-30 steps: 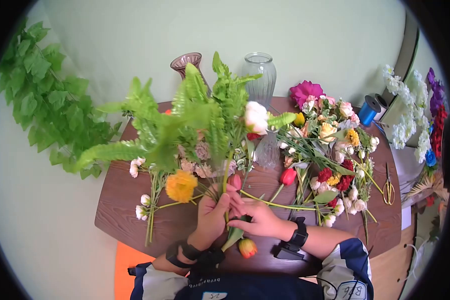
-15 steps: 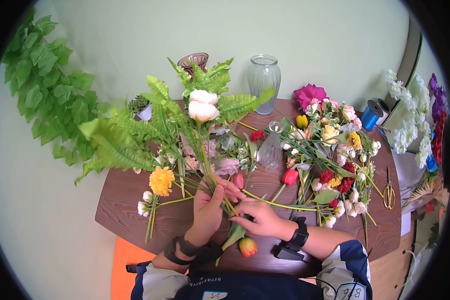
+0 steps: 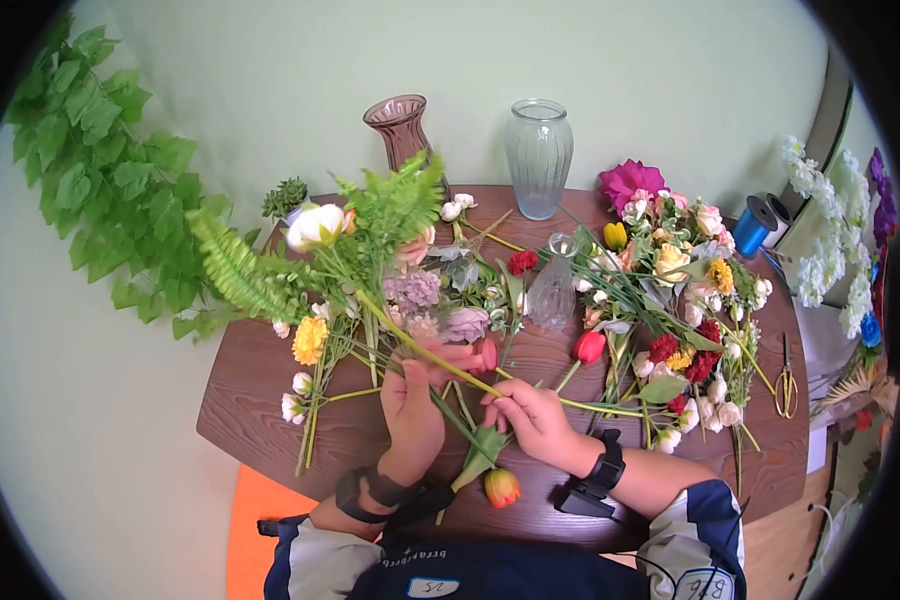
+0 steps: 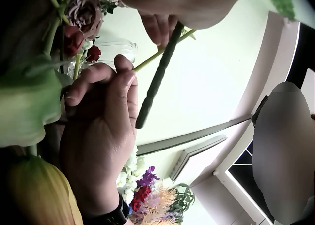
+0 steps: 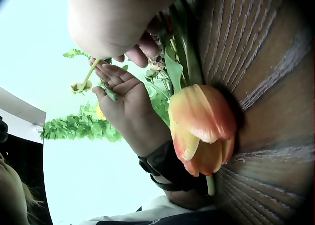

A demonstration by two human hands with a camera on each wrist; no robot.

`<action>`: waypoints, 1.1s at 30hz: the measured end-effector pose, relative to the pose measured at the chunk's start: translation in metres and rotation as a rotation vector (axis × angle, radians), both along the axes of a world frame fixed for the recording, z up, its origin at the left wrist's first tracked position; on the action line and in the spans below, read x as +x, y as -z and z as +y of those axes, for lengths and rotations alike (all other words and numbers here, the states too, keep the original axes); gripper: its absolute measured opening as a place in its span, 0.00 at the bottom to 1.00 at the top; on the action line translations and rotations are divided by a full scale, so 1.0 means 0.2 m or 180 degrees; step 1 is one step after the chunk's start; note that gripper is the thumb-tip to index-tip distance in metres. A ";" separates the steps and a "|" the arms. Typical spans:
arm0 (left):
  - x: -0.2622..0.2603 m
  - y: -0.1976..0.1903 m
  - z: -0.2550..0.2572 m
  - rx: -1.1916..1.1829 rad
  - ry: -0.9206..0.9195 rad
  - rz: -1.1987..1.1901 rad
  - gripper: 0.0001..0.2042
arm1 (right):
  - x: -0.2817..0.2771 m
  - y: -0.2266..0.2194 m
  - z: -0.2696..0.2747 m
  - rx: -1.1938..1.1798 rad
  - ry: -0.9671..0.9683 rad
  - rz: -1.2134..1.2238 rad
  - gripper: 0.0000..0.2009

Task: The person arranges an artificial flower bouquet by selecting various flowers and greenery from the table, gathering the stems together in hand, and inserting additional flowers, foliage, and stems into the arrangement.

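Note:
In the head view, a white flower (image 3: 316, 228) leans to the left, its long green stem (image 3: 425, 352) slanting down to the right. My right hand (image 3: 536, 425) pinches the lower end of this stem between thumb and fingers, as the left wrist view also shows. Green fern fronds (image 3: 395, 205) rise above my left hand (image 3: 413, 412), which holds their stems between its thumb and outstretched fingers. A thick dark green stem (image 4: 160, 77) sticks out below the left hand in the left wrist view. Under both hands lies an orange tulip (image 5: 203, 119) on the table.
Loose flowers cover both sides of the brown table (image 3: 260, 400). A small glass vase (image 3: 552, 290) stands mid-table; behind are a tall clear vase (image 3: 539, 160) and a purple vase (image 3: 400, 130). Gold-handled scissors (image 3: 786, 390) and a blue spool (image 3: 755, 225) are at right.
The white flower has swung from right of the fern to its left, its stem now tilted. The fern has shifted too. My right hand has moved slightly right, away from the left fingers.

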State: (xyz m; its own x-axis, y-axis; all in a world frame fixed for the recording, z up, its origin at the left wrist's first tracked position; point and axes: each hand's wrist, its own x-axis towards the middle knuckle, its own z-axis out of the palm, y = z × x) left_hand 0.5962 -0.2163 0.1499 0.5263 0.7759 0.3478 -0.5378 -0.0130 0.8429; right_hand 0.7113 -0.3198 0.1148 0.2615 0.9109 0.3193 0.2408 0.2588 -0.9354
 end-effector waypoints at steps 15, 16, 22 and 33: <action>0.01 -0.01 -0.02 0.0107 -0.0189 0.0583 0.18 | 0.00 -0.01 0.02 0.0499 0.0487 -0.0604 0.05; 0.02 -0.01 -0.03 0.0178 -0.0195 0.0517 0.19 | 0.01 0.00 0.02 0.0390 0.0395 -0.0621 0.05; 0.01 -0.01 -0.02 0.0018 0.0075 0.0573 0.19 | 0.00 -0.03 0.00 -0.0018 0.0299 -0.0361 0.06; 0.01 0.01 -0.01 0.0137 0.0085 0.0674 0.19 | 0.00 -0.03 -0.01 0.0299 0.0400 -0.0298 0.06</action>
